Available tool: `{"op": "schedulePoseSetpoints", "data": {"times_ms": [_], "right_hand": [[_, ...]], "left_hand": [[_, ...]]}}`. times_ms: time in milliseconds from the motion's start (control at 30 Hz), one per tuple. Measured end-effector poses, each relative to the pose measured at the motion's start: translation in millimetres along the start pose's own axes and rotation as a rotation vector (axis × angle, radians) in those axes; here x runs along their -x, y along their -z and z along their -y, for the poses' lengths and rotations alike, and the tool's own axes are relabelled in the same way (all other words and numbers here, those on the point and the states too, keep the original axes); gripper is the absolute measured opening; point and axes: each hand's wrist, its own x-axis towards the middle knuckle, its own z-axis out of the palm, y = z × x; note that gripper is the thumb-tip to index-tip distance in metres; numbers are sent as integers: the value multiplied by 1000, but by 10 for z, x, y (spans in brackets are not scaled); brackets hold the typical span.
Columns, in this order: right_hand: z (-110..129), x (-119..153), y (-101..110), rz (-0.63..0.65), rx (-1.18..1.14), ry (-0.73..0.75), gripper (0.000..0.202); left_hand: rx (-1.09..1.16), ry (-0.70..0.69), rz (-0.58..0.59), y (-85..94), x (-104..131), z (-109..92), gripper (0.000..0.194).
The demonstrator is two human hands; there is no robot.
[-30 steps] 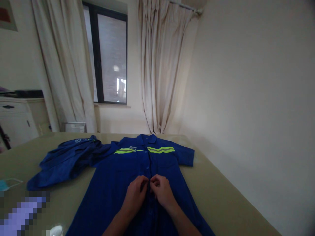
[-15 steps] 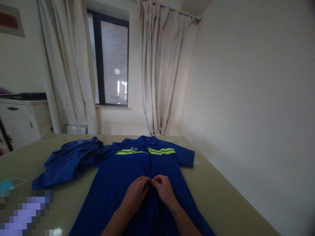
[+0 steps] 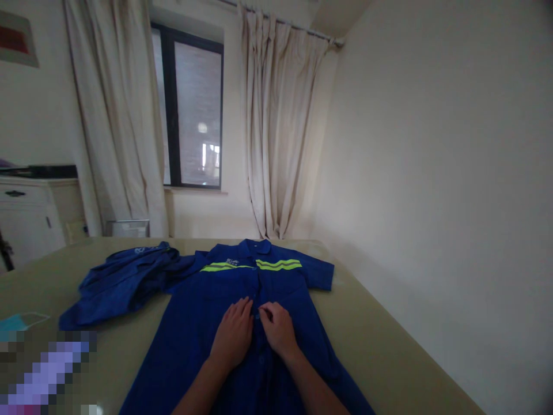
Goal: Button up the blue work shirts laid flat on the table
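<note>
A blue short-sleeved work shirt [image 3: 194, 328] with yellow-green reflective bands lies spread on the table, collar at the far end. On the left side of its front, beside the button strip, my left hand [image 3: 235, 331] lies with its fingers extended on the cloth. Just right of the strip is my right hand [image 3: 277, 327], its fingers curled and thumb and index close together at the placket edge. Whether cloth is pinched between them is too small to tell. A small button shows between the hands.
A crumpled blue garment [image 3: 125, 285] lies on the table [image 3: 380, 346] at the left, touching the shirt's sleeve. Nearer are a light-blue face mask [image 3: 12, 324] and a pixelated purple item [image 3: 47, 374]. A wall runs along the right side.
My left hand has let go of the placket and flattened onto the shirt. My right hand has drawn slightly apart from it. The camera view has shifted a little.
</note>
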Motion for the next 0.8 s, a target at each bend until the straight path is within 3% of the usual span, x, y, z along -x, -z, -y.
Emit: {"op": "schedulePoseSetpoints", "data": {"times_ms": [200,400,600,800], "right_hand": [[235,-174,94,87,356,-136,40],[249,-208,-31,91,342,-115,21],[-40,-159,-79,-33,-83,-146,17],[-176,-175,-87,-134,-340,-191,20]], "left_hand": [[-61,-35,121,-38,241,-103,57],[-58,-15,161,118,528,-167,55],[-88,63,105,312,166,-202,40],[-7,105,68,147,-112,-163,22]]}}
